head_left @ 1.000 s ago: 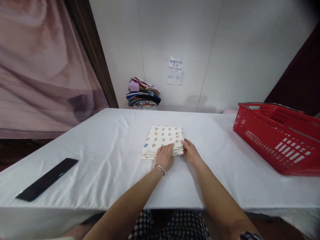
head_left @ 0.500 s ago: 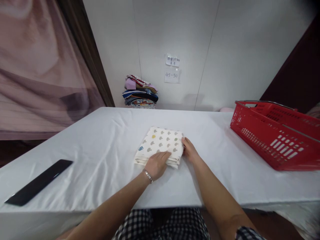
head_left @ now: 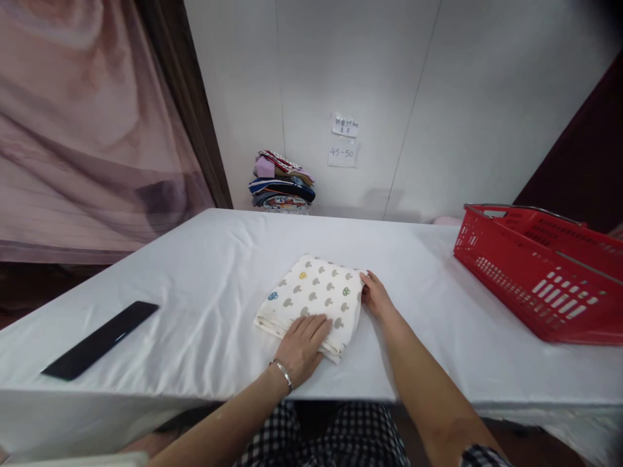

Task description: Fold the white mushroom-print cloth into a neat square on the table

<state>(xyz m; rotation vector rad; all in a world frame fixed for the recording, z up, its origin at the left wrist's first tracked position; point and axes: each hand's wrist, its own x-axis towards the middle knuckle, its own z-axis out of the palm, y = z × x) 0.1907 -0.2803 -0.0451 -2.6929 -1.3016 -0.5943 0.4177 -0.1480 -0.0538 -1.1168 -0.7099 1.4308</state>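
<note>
A folded white cloth (head_left: 316, 288) printed with grey mushroom shapes and a few coloured ones lies on the white-covered table (head_left: 214, 259) in front of me. My left hand (head_left: 304, 344) rests flat across its near edge, fingers stretched out, a bracelet at the wrist. At the cloth's right edge, my right hand (head_left: 374, 293) pinches the far right corner between thumb and fingers. Layers of fabric show along the near left side. The kind of article cannot be made out while it is folded.
A red plastic basket (head_left: 516, 275) stands at the right. At the left lies a flat black strip-like board (head_left: 102, 338). Behind the table's far edge is a pile of folded clothes (head_left: 282, 185), near paper notes (head_left: 343, 154) on the wall. A pink curtain (head_left: 97, 143) hangs at left.
The cloth's near edge has come closer to me and the cloth has turned slightly. My left hand has moved down with it and flattened. The whole view has shifted a little.
</note>
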